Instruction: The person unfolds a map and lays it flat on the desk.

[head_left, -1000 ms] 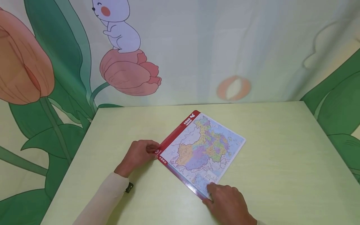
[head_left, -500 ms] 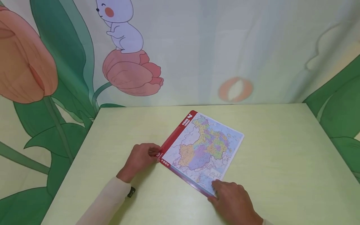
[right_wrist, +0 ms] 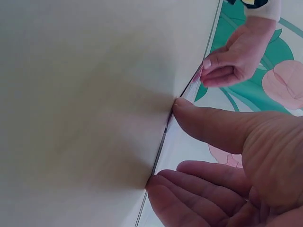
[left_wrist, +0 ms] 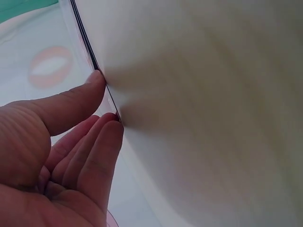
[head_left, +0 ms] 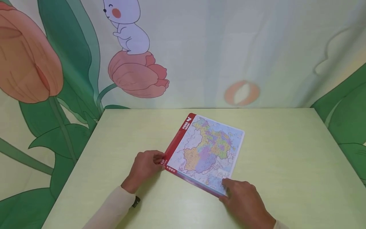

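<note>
On the pale green table [head_left: 286, 159] a map board [head_left: 206, 149] lies between the two hands, its red-edged near corner pinched by the left hand [head_left: 145, 165] fingers [left_wrist: 102, 142] and its other near corner pinched by the right hand [head_left: 243, 200] fingers [right_wrist: 189, 189].

Two bare hands, left hand [head_left: 145, 165] and right hand [head_left: 243, 200], no rings or gloves. Long cream sleeve [head_left: 110, 208] on the left forearm, snug to the wrist, with a small black device [head_left: 137, 201] strapped just below the cuff (only partly seen). Sliver of matching cream cuff [head_left: 278, 225] at the right wrist.
</note>
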